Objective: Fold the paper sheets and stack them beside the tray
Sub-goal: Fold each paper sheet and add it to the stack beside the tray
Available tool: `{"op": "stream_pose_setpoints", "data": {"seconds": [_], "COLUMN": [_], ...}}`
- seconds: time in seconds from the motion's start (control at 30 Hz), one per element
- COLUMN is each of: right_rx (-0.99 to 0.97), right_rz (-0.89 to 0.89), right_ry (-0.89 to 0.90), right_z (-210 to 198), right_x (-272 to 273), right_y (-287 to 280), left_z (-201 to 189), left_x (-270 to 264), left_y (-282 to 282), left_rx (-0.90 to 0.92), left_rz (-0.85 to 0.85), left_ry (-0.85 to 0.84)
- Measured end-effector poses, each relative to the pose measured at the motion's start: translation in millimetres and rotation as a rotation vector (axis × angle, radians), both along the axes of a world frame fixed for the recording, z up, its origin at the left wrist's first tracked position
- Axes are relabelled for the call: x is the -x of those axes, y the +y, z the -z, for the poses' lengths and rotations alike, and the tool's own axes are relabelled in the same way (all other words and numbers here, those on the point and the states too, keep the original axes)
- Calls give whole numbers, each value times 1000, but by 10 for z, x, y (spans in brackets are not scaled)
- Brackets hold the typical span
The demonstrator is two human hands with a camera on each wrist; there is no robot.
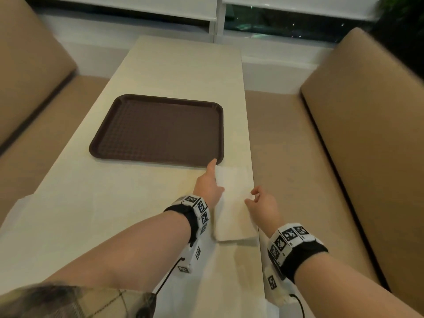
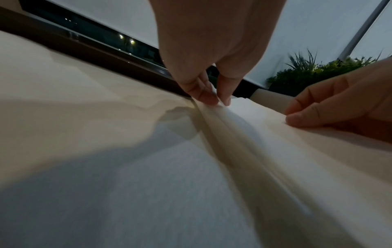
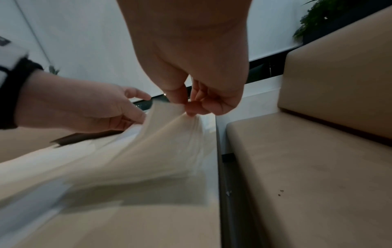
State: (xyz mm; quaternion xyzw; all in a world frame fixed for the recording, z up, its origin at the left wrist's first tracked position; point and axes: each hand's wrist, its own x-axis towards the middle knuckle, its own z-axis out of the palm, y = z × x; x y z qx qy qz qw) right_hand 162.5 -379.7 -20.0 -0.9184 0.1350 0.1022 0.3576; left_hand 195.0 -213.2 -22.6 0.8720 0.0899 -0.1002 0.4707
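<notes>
Brown tray (image 1: 158, 131) sits mid-table (image 1: 91, 203); just near its front right corner lies the folded white paper (image 1: 234, 203); left hand (image 1: 208, 187) has fingers pressed along its left edge; right hand (image 1: 263, 205) pinches the right edge, lifting it a bit; beige bench (image 1: 344, 157) beyond.

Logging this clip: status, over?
Left hand pressing paper by tray. Right hand pinching its right edge, lifted. Nothing in the way.
</notes>
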Motion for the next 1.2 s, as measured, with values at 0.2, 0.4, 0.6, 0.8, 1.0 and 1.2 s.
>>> {"op": "stream_pose_setpoints", "data": {"seconds": [0.2,0.4,0.6,0.8,1.0,1.2], "right_rx": [115,167,136,219,475,606], "right_rz": [-59,-63,-249,-712,-804,-896], "right_ry": [65,63,-199,137,233,240], "right_z": [65,-16,-371,-511,-208,-206], "right_x": [50,93,304,775,1077,1039], "right_y": [14,40,435,1195,1670,1716], "left_z": [47,-90,-650,-980,-847,-687], "left_x": [-27,23,325,983,1257,1260], "left_y": [33,338,1204,2134,2547,2625], "left_rx": [-6,-49,-147,-247,-345,-324], "left_rz": [57,40,18,27,120,167], "left_ry": [-3,-57,-169,-179,-67,-28]}}
